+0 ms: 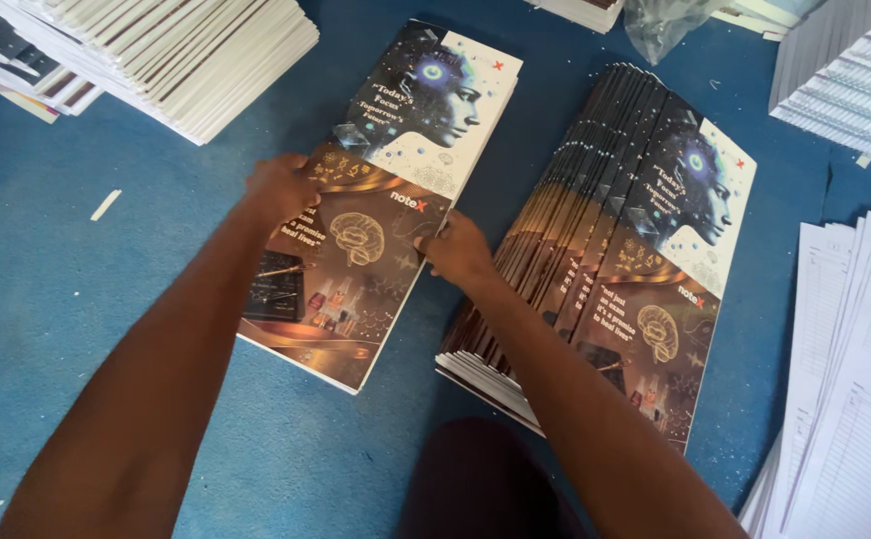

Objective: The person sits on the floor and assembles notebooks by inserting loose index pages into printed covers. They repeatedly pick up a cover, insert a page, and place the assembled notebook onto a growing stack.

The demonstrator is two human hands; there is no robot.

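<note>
A small stack of printed covers [375, 230] lies on the blue floor [56, 299], gripped between both hands: left hand [281, 190] clasps its left edge, right hand [455, 248] its right edge. Just right of the right hand leans a fanned pile of covers [605, 250]. Open floor lies left of the left hand.

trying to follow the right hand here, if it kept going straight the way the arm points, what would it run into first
The right hand points up and left, already on the right edge of the printed cover sheet. Going on, it would likely slide across that cover toward the left hand at its opposite edge.
</note>
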